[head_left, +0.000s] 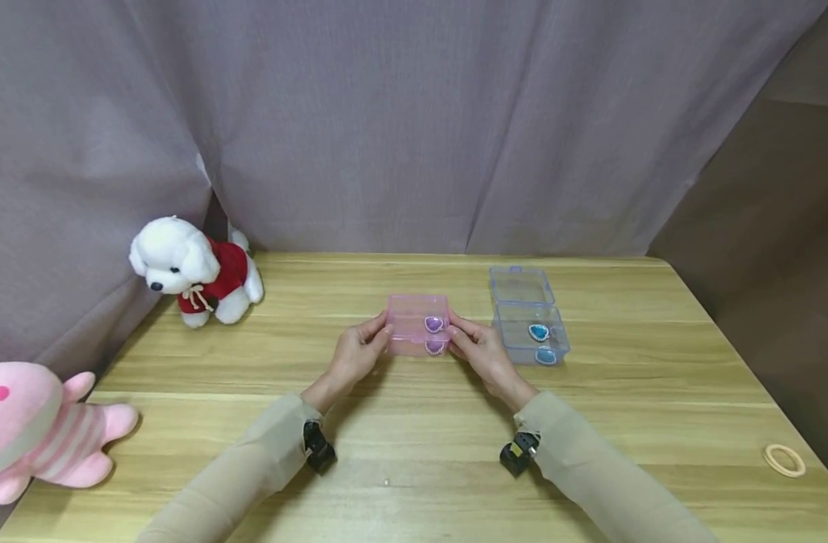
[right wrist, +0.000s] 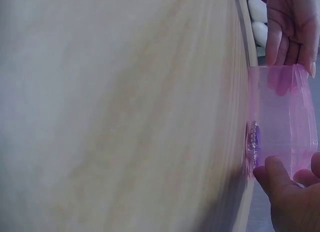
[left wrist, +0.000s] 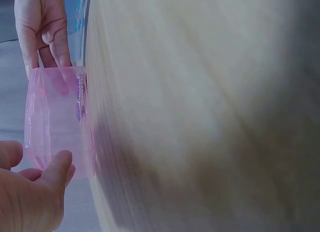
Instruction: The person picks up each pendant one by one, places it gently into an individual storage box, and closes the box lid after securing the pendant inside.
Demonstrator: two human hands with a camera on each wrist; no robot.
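A small see-through pink plastic box [head_left: 407, 326] sits on the table between the two hands, its lid seemingly down. My left hand [head_left: 356, 353] holds the box's left end between thumb and fingers. At the opposite end, my right hand [head_left: 483, 351] grips it the same way. Through the pink plastic shows a purple jewel with a beaded rim [head_left: 433, 324], toward the right side. The left wrist view shows the pink box [left wrist: 60, 122] from the side, and the right wrist view shows the jewel [right wrist: 255, 142] low inside it.
Right of the hands stands a see-through blue box [head_left: 522, 285], lid raised, with blue jewel shapes [head_left: 539, 332] visible. A white plush dog [head_left: 217, 271] and a pink plush toy [head_left: 68, 437] occupy the left. A pale ring [head_left: 784, 460] lies near the right edge.
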